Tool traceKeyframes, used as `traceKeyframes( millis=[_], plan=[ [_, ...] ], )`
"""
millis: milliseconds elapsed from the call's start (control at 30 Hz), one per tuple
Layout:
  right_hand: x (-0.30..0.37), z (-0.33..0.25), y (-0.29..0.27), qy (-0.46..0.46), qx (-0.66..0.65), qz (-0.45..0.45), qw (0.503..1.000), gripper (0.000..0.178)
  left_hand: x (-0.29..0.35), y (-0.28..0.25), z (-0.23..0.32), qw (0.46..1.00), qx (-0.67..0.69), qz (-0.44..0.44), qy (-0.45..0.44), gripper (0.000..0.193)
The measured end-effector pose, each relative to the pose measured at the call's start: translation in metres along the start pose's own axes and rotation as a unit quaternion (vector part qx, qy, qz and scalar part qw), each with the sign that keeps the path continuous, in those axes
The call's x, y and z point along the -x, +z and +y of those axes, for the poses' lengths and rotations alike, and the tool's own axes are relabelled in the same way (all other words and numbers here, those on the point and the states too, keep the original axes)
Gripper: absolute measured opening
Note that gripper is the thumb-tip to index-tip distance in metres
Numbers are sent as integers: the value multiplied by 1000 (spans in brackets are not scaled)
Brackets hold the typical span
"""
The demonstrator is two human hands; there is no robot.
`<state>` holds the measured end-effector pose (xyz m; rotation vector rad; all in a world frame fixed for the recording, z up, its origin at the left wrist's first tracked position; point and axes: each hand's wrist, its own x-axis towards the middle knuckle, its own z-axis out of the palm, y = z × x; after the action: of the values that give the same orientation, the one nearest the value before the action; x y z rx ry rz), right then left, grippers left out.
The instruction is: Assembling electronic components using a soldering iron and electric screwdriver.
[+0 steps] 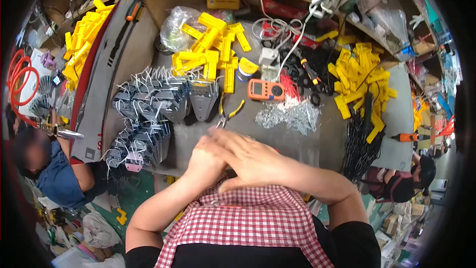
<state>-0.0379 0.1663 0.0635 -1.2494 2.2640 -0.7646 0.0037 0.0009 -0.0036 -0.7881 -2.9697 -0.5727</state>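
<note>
A: Which object lies nearest the hands?

B: A pair of pliers (224, 117) with yellow-and-black handles, on the desk (191, 141) just beyond the fingertips. The handles stand apart and the nose points toward the person; contact with the fingers cannot be made out.

A: How are the hands arranged?

B: The right hand (250, 159) lies across the left hand (204, 158), in front of a red-and-white checked apron (243, 221). The right grip is unclosed, fingers extended and thumb apart, with no object visible in it. The left grip is mostly covered; how far it is closed, and on what, cannot be judged.

A: What borders the pliers?

B: To the left, stacked grey housings (166, 101) with white wires; to the right, a loose pile of small metal screws (292, 118). Just above the screws lies an orange handheld meter (266, 91).

A: And farther out?

B: Behind the pliers, a heap of yellow plastic parts (210, 32) beside a clear plastic bag (176, 30). At the right, a second yellow heap (359, 72) lies above a bundle of black cables (362, 151).

A: The margins?

B: A person in blue (59, 178) appears at lower left, and another person (396, 183) at far right.
</note>
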Motion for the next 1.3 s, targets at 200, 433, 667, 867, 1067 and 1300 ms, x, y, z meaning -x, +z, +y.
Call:
traceKeyframes(
  millis=[200,433,667,867,1067,1300],
  plan=[
    [25,66,-65,-71,-551,259,790,101,-4,-11,22,750,580,-200,-246,39],
    [24,98,4,-3,-696,269,666,90,14,43,28,404,870,-243,-146,61],
    [11,128,30,32,-637,106,763,86,42,87,24,332,884,-270,-191,56],
    [55,115,158,-154,-528,-276,789,50,110,118,41,687,554,-406,-236,45],
    [79,131,212,-214,-436,-486,727,48,231,184,137,674,246,-508,-476,64],
    [83,217,106,-94,-506,-108,851,35,204,102,212,466,691,30,-551,56]
  ],
)
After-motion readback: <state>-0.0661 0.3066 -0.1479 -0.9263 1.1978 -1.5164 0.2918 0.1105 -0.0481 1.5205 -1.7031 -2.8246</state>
